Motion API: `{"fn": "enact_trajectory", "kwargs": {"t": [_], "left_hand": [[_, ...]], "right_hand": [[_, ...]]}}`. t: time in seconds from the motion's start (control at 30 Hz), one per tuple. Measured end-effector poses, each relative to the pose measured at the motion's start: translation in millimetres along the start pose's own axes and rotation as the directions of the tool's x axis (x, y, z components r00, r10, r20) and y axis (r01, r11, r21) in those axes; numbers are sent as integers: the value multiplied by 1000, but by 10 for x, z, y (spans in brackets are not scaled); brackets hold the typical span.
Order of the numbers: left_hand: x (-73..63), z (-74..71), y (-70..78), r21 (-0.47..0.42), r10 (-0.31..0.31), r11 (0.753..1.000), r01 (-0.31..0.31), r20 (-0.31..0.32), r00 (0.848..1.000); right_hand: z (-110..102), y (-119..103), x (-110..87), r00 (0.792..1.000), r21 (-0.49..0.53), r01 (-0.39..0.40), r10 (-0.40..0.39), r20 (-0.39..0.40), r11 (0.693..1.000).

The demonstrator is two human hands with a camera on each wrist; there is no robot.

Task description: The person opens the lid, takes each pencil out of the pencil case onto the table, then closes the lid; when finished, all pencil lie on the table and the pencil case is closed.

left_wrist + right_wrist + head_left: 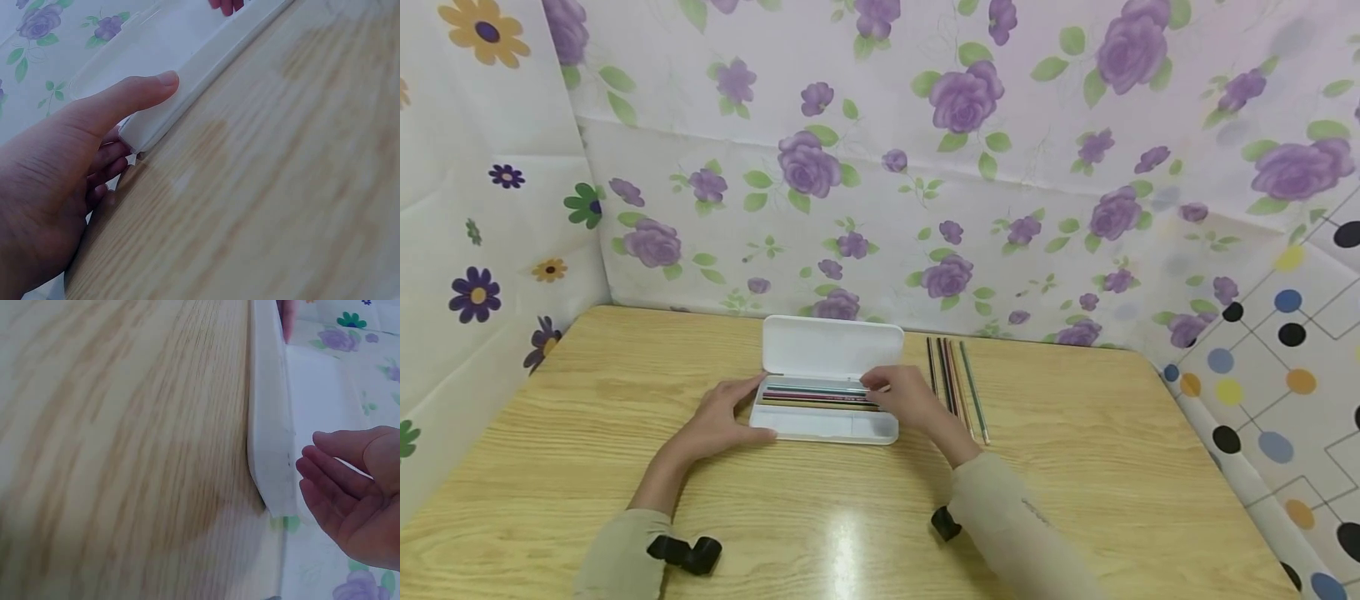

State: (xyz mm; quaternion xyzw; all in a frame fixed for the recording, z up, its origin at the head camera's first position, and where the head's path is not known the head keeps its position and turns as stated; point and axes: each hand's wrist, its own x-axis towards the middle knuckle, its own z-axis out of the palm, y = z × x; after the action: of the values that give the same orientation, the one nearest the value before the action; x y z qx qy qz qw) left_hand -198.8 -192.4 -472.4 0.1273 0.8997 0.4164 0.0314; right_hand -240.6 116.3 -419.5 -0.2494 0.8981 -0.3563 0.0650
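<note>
A white pencil case (812, 423) lies on the table with its lid (833, 346) raised at the back. Several coloured pencils (816, 398) lie lengthwise in its tray. My left hand (718, 421) grips the case's left end, the thumb along the front wall and the fingers round the far side, as the left wrist view also shows. Over the tray's right end is my right hand (910, 396), beside the pencil ends, which it partly covers. In the right wrist view the right hand (356, 494) has its thumb and relaxed fingers apart, with nothing visible between them.
Several more pencils (958, 383) lie side by side on the wooden table (1075, 475), right of the case and close to my right forearm. A flowered sheet (880, 183) hangs behind the table. Black camera mounts (688, 554) sit on both wrists.
</note>
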Motion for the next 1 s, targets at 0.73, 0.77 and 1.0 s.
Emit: {"fn": "enact_trajectory", "kwargs": {"t": [0.73,0.77,1.0], "left_hand": [[3,-17,-20,-14,7,1000,-7,4,1000],[4,-20,-19,-13,13,1000,-13,3,1000],[24,9,-41,-13,31,999,-31,6,999]], "right_hand": [[280,-101,228,996,-267,79,-69,48,960],[280,-103,235,996,-277,79,-66,56,958],[293,-105,241,990,-374,111,-68,128,921]]}}
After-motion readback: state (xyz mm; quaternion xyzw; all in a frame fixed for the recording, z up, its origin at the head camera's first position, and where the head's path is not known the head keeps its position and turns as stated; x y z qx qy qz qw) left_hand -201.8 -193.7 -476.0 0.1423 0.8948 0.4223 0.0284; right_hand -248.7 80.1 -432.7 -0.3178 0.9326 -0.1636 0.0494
